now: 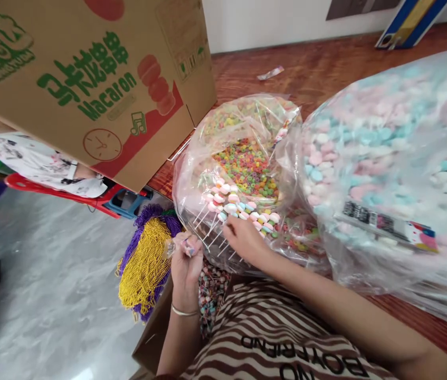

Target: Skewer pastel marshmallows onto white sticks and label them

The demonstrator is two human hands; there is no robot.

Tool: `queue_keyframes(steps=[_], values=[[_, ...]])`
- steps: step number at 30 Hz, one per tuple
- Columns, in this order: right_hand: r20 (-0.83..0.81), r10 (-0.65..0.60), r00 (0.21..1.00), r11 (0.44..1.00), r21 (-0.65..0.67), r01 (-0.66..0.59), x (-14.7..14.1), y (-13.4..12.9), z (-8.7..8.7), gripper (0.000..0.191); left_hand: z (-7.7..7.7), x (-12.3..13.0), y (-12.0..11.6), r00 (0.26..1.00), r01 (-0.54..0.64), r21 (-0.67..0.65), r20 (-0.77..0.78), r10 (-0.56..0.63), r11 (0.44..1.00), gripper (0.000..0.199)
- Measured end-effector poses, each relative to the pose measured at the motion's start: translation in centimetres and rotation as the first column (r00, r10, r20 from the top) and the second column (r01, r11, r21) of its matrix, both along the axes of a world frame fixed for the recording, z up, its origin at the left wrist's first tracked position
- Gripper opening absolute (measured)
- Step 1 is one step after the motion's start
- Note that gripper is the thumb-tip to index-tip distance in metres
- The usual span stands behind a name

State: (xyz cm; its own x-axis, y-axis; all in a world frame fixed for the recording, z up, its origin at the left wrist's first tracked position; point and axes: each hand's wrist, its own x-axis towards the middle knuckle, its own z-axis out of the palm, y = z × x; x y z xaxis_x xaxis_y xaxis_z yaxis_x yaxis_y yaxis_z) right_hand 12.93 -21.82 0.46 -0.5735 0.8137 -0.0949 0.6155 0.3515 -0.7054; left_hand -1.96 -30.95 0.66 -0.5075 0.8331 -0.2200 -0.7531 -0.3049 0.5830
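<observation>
In my left hand is a small clear plastic wrapper with pink and blue print, pinched between the fingers. Whether it has candy inside cannot be made out. My right hand reaches over a row of marshmallow skewers, pastel pieces on thin white sticks. Its fingers are closed at the stick of one skewer, just below the marshmallows; the fingertips are partly hidden. The skewers lie on a large clear bag of colourful ring candies.
At the right stands a big clear bag of pastel marshmallows with a printed packet on top. A tall cardboard box is at the upper left, with a person behind it. Gold bead strings hang beside an open carton holding wrapped candies.
</observation>
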Motion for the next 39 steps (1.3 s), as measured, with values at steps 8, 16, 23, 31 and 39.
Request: queue_keyframes(steps=[8,16,23,31,39], values=[[-0.347,-0.367,0.863,0.834,-0.534,0.139,8.9,0.5,-0.9,0.017,-1.4,3.0,5.9,0.992,0.121,-0.177,0.045,-0.115,0.977,0.051],[-0.422,-0.277,0.863,0.957,-0.040,0.288,17.9,-3.4,2.5,0.028,-1.0,6.7,7.9,0.968,0.249,-0.179,0.089,-0.236,0.952,0.047],[-0.396,-0.216,0.893,0.949,0.129,0.287,21.0,-5.2,2.7,0.027,-0.9,10.1,8.6,0.955,0.297,-0.218,0.071,-0.289,0.930,0.052],[-0.294,-0.188,0.937,0.905,0.319,0.282,23.3,-6.5,3.6,0.027,0.3,12.1,8.6,0.949,0.299,-0.221,-0.031,-0.313,0.928,0.046],[-0.219,-0.183,0.958,0.793,0.543,0.275,24.6,-7.3,4.1,0.026,1.1,13.0,9.1,0.884,0.337,-0.186,-0.274,-0.378,0.923,0.047]])
